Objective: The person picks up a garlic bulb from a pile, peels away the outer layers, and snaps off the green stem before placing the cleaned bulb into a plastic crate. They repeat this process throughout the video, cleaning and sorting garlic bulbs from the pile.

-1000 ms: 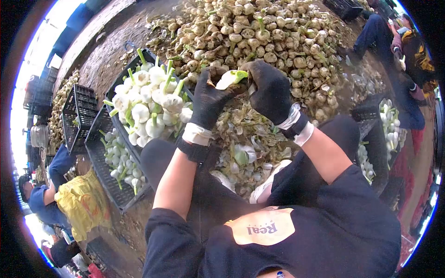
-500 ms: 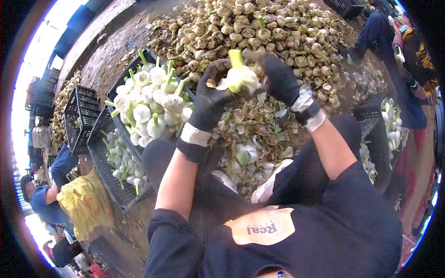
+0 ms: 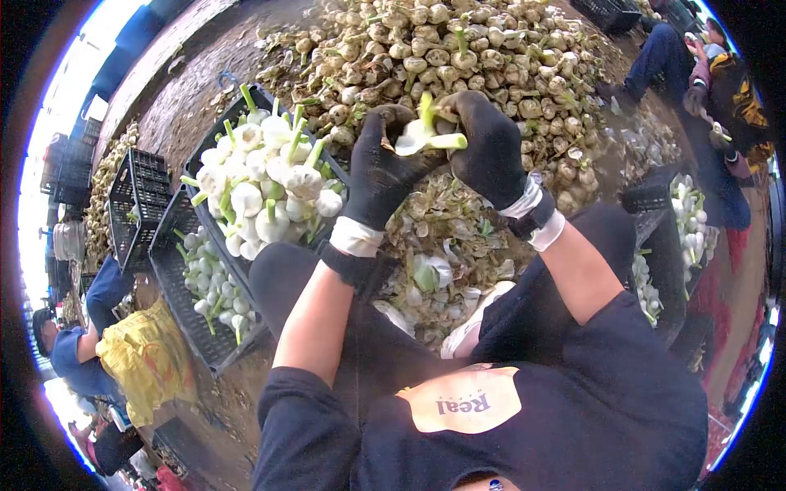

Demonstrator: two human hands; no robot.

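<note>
Between my two black-gloved hands is a white garlic bulb (image 3: pixel 416 139) with a pale green stem that points to the right. My left hand (image 3: pixel 383 170) is closed around its left side. My right hand (image 3: pixel 486 152) pinches it from the right, where a yellow-green strip stands up near the fingertips. The fingers cover part of the bulb. Just left of my left hand, a black crate (image 3: pixel 214 137) is heaped with clean white garlic bulbs (image 3: pixel 270 184). Below my hands lies a pile of loose garlic skins (image 3: pixel 446 221).
A large heap of unpeeled garlic (image 3: pixel 491 61) spreads ahead. More black crates with garlic stand at left (image 3: pixel 176 237) and right (image 3: pixel 667 270). One person (image 3: pixel 78 344) sits at left by a yellow sack (image 3: pixel 147 356); another person (image 3: pixel 720 98) sits at far right.
The garlic bulb has turned, so its stem now points right instead of up. My right hand has closed in on it, with its blur gone.
</note>
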